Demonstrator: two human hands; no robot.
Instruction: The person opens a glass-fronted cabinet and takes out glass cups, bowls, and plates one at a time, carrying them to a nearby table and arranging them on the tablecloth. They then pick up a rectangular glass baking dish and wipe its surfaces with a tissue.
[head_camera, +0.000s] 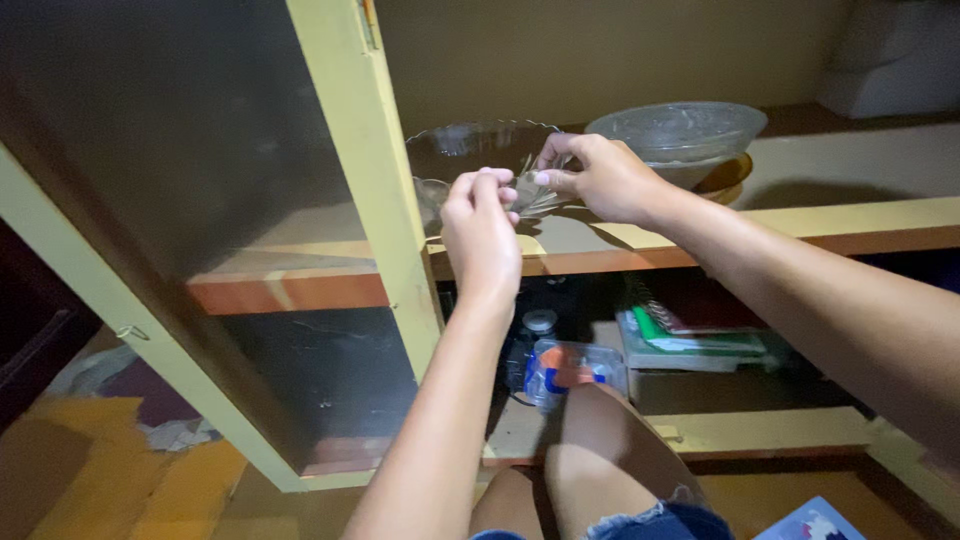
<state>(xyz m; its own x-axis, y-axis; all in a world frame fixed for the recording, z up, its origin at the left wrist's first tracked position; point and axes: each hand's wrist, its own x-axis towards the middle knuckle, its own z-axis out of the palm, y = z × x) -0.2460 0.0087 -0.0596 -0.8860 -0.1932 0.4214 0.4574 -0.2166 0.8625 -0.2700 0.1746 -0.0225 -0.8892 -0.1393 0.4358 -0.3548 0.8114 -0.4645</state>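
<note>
A clear glass dish (470, 150) with a scalloped rim leans on the upper cabinet shelf (860, 215). My left hand (482, 232) grips its lower rim from the front. My right hand (598, 176) pinches the rim of the dish on its right side. Both hands hold the dish just inside the open cabinet. Behind my right hand a large clear glass bowl (680, 130) sits stacked on an amber dish (728, 176).
The open cabinet door (200, 200) with a yellow frame and dark glass stands at the left. On the lower shelf are stacked books (690, 335), a dark jar (535, 335) and a clear plastic container (570, 370). My bare knees (590, 450) are below.
</note>
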